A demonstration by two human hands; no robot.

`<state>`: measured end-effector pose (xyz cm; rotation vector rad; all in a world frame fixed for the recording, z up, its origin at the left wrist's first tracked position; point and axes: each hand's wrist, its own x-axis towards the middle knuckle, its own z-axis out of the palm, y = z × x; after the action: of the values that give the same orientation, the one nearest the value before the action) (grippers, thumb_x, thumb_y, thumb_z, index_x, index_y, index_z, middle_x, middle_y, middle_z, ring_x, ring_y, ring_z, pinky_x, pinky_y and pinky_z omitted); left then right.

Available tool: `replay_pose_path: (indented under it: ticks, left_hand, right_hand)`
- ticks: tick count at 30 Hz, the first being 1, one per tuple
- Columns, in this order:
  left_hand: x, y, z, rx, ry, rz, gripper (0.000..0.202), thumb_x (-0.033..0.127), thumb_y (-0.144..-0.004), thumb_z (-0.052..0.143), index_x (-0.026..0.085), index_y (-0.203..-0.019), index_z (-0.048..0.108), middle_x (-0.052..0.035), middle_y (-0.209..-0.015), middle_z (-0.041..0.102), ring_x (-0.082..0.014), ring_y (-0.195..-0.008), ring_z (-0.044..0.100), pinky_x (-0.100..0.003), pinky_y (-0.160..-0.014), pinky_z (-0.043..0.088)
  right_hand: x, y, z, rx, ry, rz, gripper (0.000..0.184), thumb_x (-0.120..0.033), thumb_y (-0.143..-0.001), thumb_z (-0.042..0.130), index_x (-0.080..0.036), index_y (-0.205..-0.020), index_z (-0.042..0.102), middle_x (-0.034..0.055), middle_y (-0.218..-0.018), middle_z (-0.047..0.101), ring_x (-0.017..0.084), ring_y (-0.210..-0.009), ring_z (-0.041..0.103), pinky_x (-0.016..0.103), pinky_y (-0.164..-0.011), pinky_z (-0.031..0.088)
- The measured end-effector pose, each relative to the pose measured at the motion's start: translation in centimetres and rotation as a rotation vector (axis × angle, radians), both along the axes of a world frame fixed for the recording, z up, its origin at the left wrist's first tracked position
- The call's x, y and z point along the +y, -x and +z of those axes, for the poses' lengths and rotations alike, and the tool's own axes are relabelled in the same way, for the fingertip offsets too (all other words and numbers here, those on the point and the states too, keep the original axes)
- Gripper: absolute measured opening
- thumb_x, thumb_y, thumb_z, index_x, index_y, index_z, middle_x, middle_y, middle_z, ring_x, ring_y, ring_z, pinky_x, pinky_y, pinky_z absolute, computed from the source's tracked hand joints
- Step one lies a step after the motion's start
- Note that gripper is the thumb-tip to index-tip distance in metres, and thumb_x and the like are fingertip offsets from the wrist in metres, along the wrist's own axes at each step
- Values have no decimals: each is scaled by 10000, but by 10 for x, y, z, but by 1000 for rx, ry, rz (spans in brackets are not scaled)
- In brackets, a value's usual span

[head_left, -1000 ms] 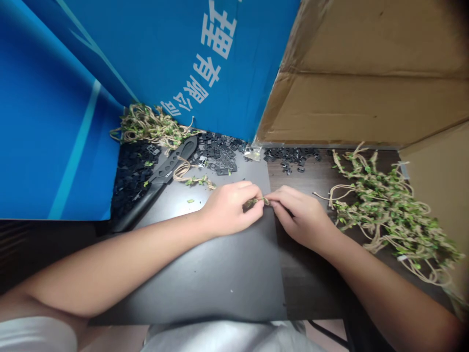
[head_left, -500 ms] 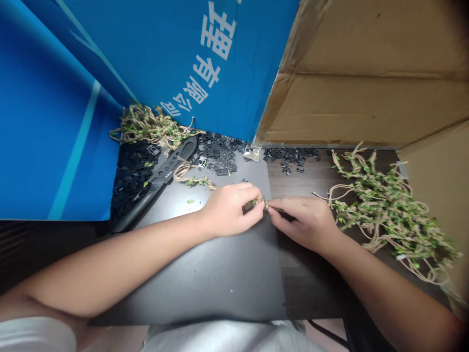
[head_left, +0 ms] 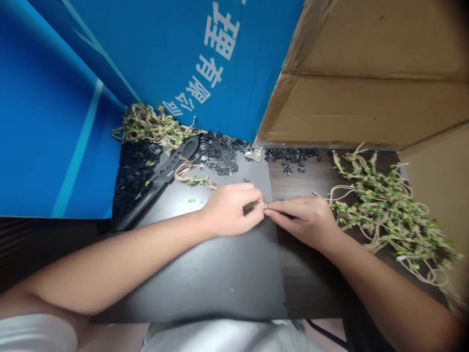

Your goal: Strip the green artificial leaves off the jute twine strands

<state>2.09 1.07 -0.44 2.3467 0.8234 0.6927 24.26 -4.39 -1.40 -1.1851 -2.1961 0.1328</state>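
Note:
Both my hands meet over the middle of the dark table [head_left: 220,278]. My left hand [head_left: 229,210] is closed in a pinch on a short piece of twine with small green leaves [head_left: 255,204]. My right hand [head_left: 304,219] pinches the same piece at its right end, fingertips touching those of the left. Most of the piece is hidden inside the fingers.
A large heap of leafy twine [head_left: 388,215] lies at the right. A smaller heap [head_left: 152,124] sits at the back left beside a black knife [head_left: 166,171], small black plastic parts [head_left: 220,151] and one loose twine piece [head_left: 192,177]. Blue board and cardboard walls enclose the table.
My right hand has lowered and flattened a little, its fingers sliding left along the twine piece. The left hand has stayed almost still.

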Motion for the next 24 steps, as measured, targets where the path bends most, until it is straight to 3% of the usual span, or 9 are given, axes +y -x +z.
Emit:
replay_pose_path:
  ticks: [4, 8, 11, 14, 16, 20, 24]
  left_hand:
    - [2, -1, -1, -9, -31, 39, 216, 236, -916, 535, 170, -742, 645, -4, -683, 586, -132, -650, 533, -272, -629, 400]
    - [4, -1, 0, 10, -81, 66, 217, 229, -914, 523, 174, -728, 620, -15, -689, 588, -161, -689, 515, -315, -700, 415]
    - [4, 1, 4, 33, -87, 86, 126, 221, -896, 529, 169, -908, 643, -53, -891, 671, -209, -854, 573, -370, -812, 443]
    - [-1, 2, 6, 14, -145, 70, 291, 238, -876, 549, 165, -1152, 607, -103, -1139, 681, -272, -1062, 588, -439, -927, 439]
    - [-5, 1, 6, -7, -168, -15, 344, 244, -877, 547, 170, -1211, 579, -117, -1187, 676, -285, -1110, 592, -450, -958, 446]
    - [-10, -1, 2, 9, -36, -126, 315, 240, -915, 520, 183, -1223, 563, -95, -1139, 690, -217, -970, 650, -337, -816, 509]
    - [-6, -1, 0, 50, 27, -81, 137, 267, -947, 526, 186, -988, 629, -33, -894, 686, -158, -755, 621, -279, -672, 470]
  right_hand:
    - [1, 0, 6, 41, 108, 29, 106, -238, -958, 648, -238, -1001, 745, -4, -900, 806, 127, -715, 742, 236, -663, 525]
    - [2, -1, 9, 23, 124, 45, 123, -190, -958, 590, -228, -931, 704, -15, -796, 762, 106, -632, 674, 233, -607, 464]
    - [2, -1, 6, -7, 97, 35, 107, -190, -965, 596, -226, -924, 689, -25, -763, 741, 103, -606, 644, 238, -601, 441]
    - [2, 0, 2, -38, 62, 21, 100, -208, -979, 598, -222, -941, 690, -18, -765, 736, 115, -625, 647, 249, -630, 448]
    - [1, 1, 0, -64, 33, 15, 119, -222, -991, 583, -222, -943, 693, -11, -759, 731, 123, -630, 644, 259, -649, 451]
    - [0, 2, -1, -111, 8, 22, 160, -245, -1007, 565, -224, -925, 701, 4, -766, 725, 133, -656, 642, 270, -674, 452]
    - [1, -1, 2, -100, -21, -9, 135, -284, -1001, 608, -226, -923, 702, -5, -737, 702, 126, -635, 618, 267, -653, 443]
